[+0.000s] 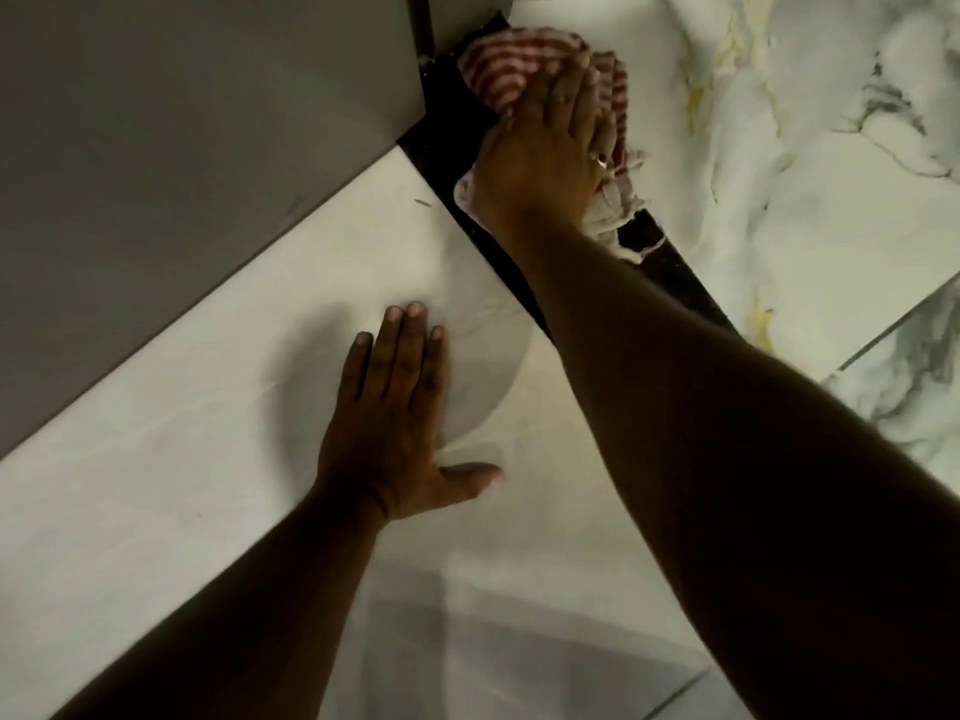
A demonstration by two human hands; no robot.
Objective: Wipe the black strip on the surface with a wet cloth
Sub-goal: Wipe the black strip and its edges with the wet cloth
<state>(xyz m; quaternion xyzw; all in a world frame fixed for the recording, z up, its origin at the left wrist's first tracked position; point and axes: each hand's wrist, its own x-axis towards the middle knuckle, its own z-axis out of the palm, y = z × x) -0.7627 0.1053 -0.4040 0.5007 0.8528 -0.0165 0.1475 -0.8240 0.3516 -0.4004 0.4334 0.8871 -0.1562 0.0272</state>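
Observation:
A black strip [675, 275] runs diagonally across the floor between pale tiles, from the upper middle toward the right. A red-and-white striped cloth [498, 65] lies bunched on the strip's far end. My right hand [545, 142] presses flat on the cloth, fingers spread over it, a ring on one finger. My forearm hides part of the strip. My left hand [395, 413] rests palm down on the white tile [156, 485] to the left of the strip, fingers together and holding nothing.
A grey wall or panel [182, 148] fills the upper left, with a dark vertical edge [426, 28] meeting the strip's far end. Marbled white tile with grey and yellow veins [805, 148] lies right of the strip. Grout lines cross the lower right.

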